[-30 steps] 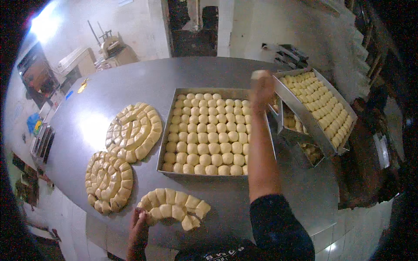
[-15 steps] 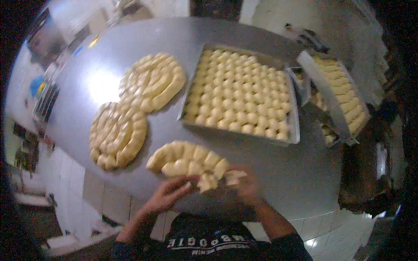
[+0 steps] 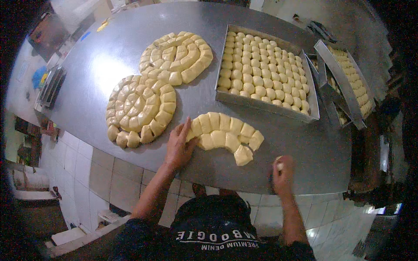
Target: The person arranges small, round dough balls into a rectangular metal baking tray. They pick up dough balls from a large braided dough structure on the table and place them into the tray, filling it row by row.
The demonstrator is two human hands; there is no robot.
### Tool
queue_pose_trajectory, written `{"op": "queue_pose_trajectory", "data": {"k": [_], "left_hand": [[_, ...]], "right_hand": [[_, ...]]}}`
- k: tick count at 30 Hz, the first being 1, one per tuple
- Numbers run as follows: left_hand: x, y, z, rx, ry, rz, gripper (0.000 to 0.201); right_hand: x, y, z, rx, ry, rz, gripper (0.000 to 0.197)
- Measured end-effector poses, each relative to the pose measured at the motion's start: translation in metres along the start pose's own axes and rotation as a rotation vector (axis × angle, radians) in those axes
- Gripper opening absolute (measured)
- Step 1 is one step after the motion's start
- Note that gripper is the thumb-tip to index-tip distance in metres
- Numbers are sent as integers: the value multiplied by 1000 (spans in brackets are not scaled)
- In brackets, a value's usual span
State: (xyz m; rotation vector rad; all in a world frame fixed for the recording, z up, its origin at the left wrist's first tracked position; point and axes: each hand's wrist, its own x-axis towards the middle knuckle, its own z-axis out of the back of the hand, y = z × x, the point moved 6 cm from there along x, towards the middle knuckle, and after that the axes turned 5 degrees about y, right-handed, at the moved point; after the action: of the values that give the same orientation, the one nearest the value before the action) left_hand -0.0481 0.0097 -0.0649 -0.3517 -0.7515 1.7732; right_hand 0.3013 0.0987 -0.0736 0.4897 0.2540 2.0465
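Observation:
A curved double row of cut dough pieces (image 3: 220, 130) lies on the steel table near me, its right end breaking into loose chunks. At its left end my left hand (image 3: 177, 145) touches the dough, index finger stretched out and thumb apart. To the right, clear of the row, my right hand (image 3: 283, 174) is closed over the table, slightly blurred, with a pale bit of dough (image 3: 279, 165) showing between its fingers. Two coils of cut dough, a nearer one (image 3: 139, 108) and a farther one (image 3: 176, 58), touch each other on the left.
A square metal tray (image 3: 265, 105) filled with rows of round dough balls stands at the back right. Beyond it, several narrow metal pans (image 3: 342, 87) of dough lean together. The steel table (image 3: 217, 178) has a rounded front edge close to my body.
My left hand has moved to the left end of the dough row. My right hand has pulled away rightward from its right end, keeping a dough piece. The whole view has shifted.

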Motion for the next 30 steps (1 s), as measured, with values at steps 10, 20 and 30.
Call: {"op": "queue_pose_trajectory", "data": {"k": [10, 20, 30], "left_hand": [[-130, 113, 110, -613, 9, 364, 30], [-92, 122, 95, -548, -219, 320, 50], [2, 17, 42, -1101, -216, 444, 57]], "right_hand": [[18, -14, 15, 48, -198, 92, 19], [58, -43, 23, 55, -182, 9, 19], [50, -94, 68, 245, 5, -202, 29]]}}
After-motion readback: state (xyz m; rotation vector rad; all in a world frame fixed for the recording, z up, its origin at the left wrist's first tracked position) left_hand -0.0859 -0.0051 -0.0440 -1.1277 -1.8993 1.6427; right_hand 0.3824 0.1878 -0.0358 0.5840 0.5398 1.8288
